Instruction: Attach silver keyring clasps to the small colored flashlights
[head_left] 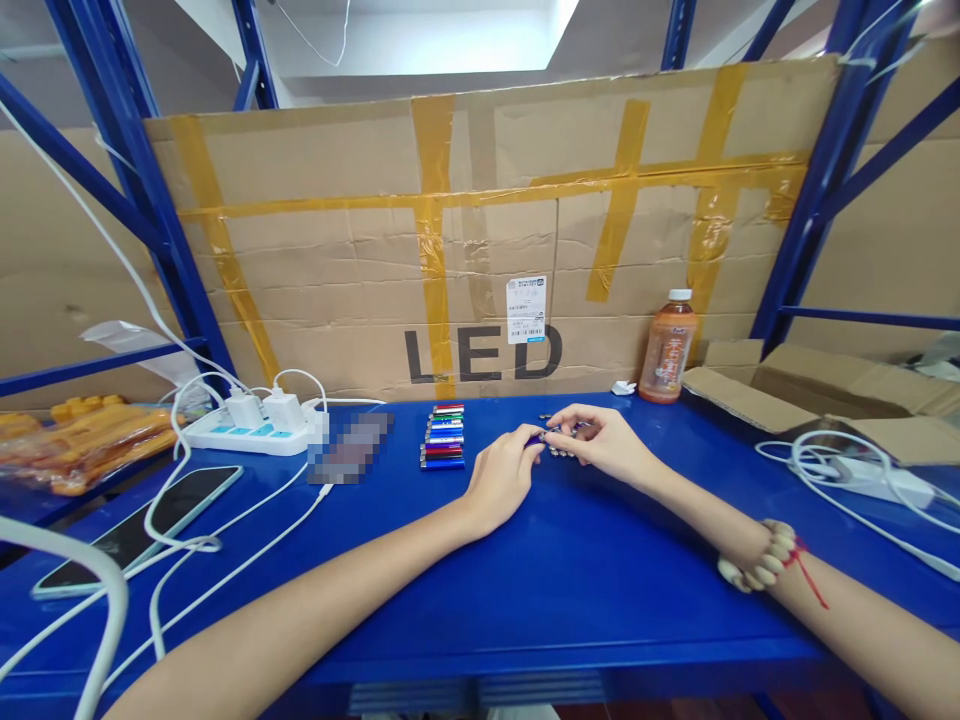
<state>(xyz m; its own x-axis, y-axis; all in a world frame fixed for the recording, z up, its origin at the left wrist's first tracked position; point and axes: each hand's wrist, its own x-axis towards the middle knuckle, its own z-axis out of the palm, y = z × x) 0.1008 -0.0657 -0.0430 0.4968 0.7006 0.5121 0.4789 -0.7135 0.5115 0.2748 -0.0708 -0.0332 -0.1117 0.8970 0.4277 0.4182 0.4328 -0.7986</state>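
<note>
My left hand (502,480) is closed around a small dark blue-purple tube (534,439), of which only the end shows between the fingers. Thumb and fingers of my right hand (611,442) pinch at the tube's right end, by a tiny metallic part too small to make out. Small shiny metal pieces (562,453) lie on the table under and behind my right fingers, partly hidden. To the left of my hands, several slim metallic tubes (444,438) in blue, red, green and silver lie side by side in a row.
The blue table (600,590) backs onto a taped cardboard panel (337,290). A power strip (255,432), cables and a phone (139,530) lie left. An orange drink bottle (667,350), crumpled tissue (622,388), open carton (795,385) and coiled white cable (862,480) are right.
</note>
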